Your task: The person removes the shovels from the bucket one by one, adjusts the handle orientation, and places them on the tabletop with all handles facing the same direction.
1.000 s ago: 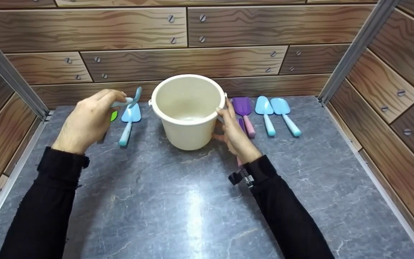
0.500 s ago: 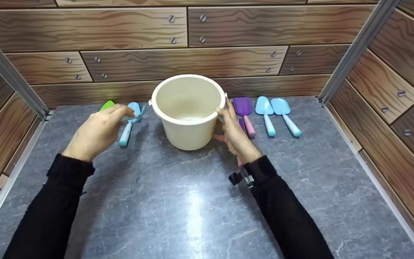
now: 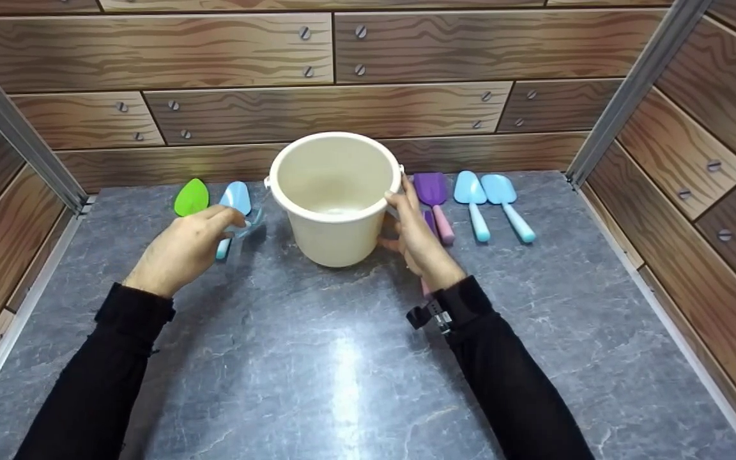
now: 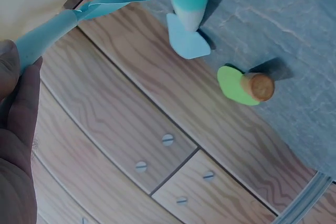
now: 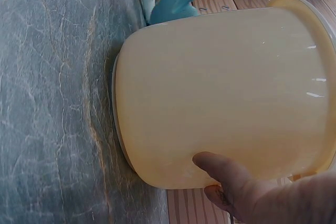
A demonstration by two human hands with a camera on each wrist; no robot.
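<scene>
My left hand grips the pale blue handle of a toy shovel, whose blue blade points toward the bucket, low over the table. Under and beyond that hand lies another blue shovel, its handle partly covered. Left of it is a green-bladed shovel; the left wrist view shows its orange-brown handle end. A cream bucket stands upright at the middle, with nothing visible inside. My right hand holds the bucket's right side, thumb and fingers against its wall.
Right of the bucket lie a purple shovel with a pink handle, a second purple one partly behind my hand, and two blue shovels. Wood-patterned walls enclose the grey marbled tabletop at the back and sides.
My left hand has moved right, toward me and lower with the blue shovel, turning its blade down beside the bucket. The green shovel blade came into full view. Right hand and bucket stayed still.
</scene>
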